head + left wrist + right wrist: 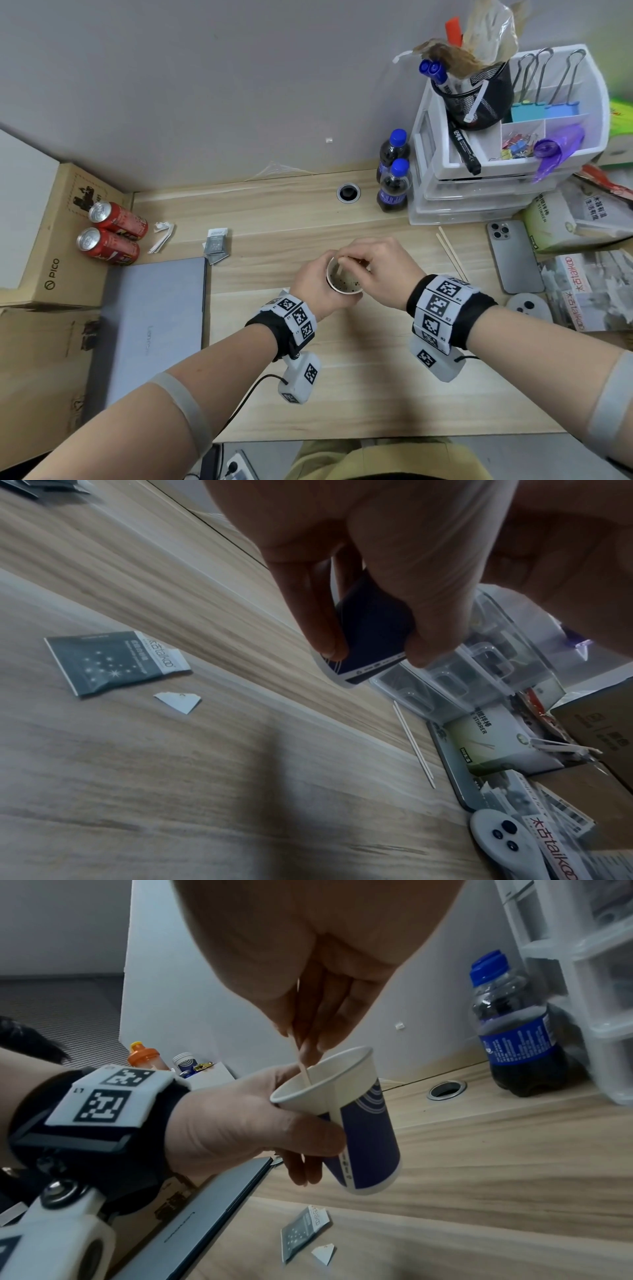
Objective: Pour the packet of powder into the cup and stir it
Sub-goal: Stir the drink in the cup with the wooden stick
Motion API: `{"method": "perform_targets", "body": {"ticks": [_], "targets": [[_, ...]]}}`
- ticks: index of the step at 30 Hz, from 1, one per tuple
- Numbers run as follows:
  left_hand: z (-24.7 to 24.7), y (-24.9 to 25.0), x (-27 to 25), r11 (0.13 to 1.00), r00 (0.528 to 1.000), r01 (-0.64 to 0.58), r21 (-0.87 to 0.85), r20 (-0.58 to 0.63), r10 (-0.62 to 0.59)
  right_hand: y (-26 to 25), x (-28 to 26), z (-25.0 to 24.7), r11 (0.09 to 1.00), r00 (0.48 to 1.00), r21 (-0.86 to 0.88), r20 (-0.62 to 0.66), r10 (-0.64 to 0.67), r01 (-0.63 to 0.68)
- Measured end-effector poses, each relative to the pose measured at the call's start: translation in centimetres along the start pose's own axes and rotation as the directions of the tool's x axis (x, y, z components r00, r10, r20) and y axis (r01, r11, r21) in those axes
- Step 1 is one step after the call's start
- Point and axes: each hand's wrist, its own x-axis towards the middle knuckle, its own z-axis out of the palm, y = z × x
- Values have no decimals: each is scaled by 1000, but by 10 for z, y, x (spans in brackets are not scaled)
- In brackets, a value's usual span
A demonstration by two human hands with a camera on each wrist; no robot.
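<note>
A white and navy paper cup (344, 278) with dark speckled liquid is lifted off the wooden desk (342, 377) and tilted. My left hand (313, 284) grips its side; its fingers (322, 620) wrap the navy cup wall (373, 631). Above the rim, my right hand (371, 265) pinches a wooden stirrer (340, 270) that dips into the cup (342, 1112). In the right wrist view the stirrer (303, 1066) runs from my fingertips (308, 1039) down inside. A torn grey powder packet (113, 661) and its torn corner (178, 702) lie on the desk below.
A closed laptop (154, 325) lies left, with two red cans (113, 229) and more packets (215, 243) beyond it. Two dark soda bottles (394, 185) and a white drawer organiser (479, 192) stand behind. Spare stirrers (452, 253), a phone (513, 257) and a controller (527, 306) lie right.
</note>
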Motion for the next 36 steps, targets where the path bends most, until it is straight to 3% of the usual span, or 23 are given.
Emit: {"method": "perform_targets", "body": {"ticks": [7, 13, 20, 27, 33, 36], "targets": [[-1, -2, -2, 999, 999, -31, -26, -20, 31, 4, -4, -5, 973, 978, -190, -184, 95, -130], [3, -4, -1, 999, 999, -45, 5, -15, 45, 6, -7, -1, 985, 981, -6, -82, 173, -174], [16, -12, 6, 998, 998, -33, 45, -50, 36, 22, -14, 12, 938, 924, 65, -163, 346, -339], [37, -31, 9, 999, 999, -13, -41, -42, 11, 44, -27, 28, 847, 847, 159, -90, 523, -507], [54, -43, 8, 999, 1000, 7, -43, -26, -8, 56, -43, 38, 815, 841, 212, 99, 532, -540], [55, -42, 9, 999, 999, 4, -40, -34, -6, 64, -47, 43, 822, 846, 198, 132, 517, -534]]}}
